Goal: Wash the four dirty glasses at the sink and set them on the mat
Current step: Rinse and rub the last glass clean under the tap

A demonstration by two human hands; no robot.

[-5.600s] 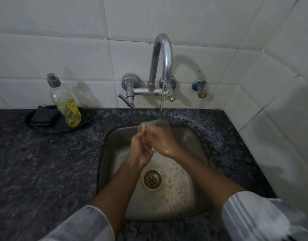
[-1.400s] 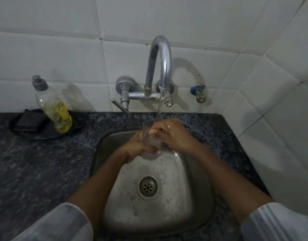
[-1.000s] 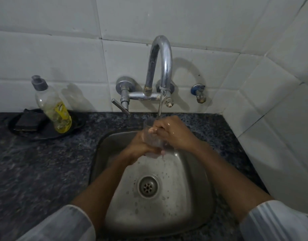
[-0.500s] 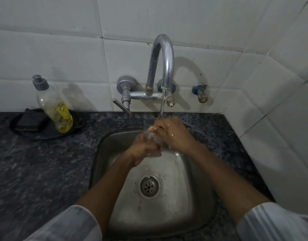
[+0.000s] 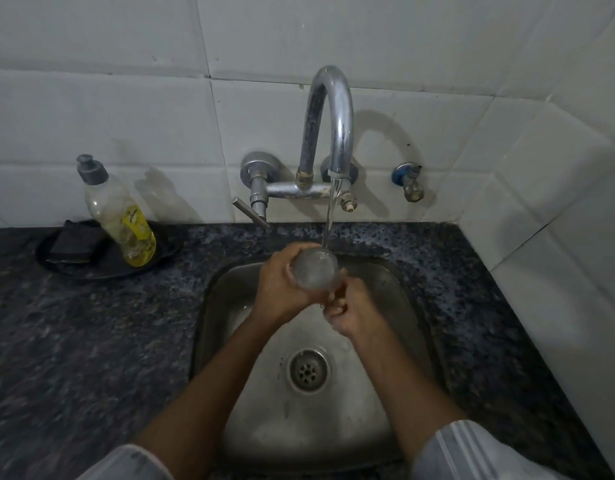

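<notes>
A clear drinking glass [image 5: 314, 270] is held over the steel sink [image 5: 396, 278], its round end turned up under the stream from the chrome tap [image 5: 330, 123]. My left hand [image 5: 282, 289] is wrapped around its left side. My right hand [image 5: 354, 311] grips it from below and to the right, fingers curled. Water runs onto the glass. No other glasses and no mat are in view.
A soap bottle [image 5: 120, 216] with yellow liquid leans in a dark dish [image 5: 56, 268] with a black sponge [image 5: 74, 245] on the speckled counter [image 5: 91, 341], left of the sink. A small blue-capped valve [image 5: 410, 181] sticks out of the tiled wall. The drain [image 5: 308, 370] lies in the basin's middle.
My right hand has dropped from on top of the glass to below and right of it. The glass has been turned so its round end faces up under the water.
</notes>
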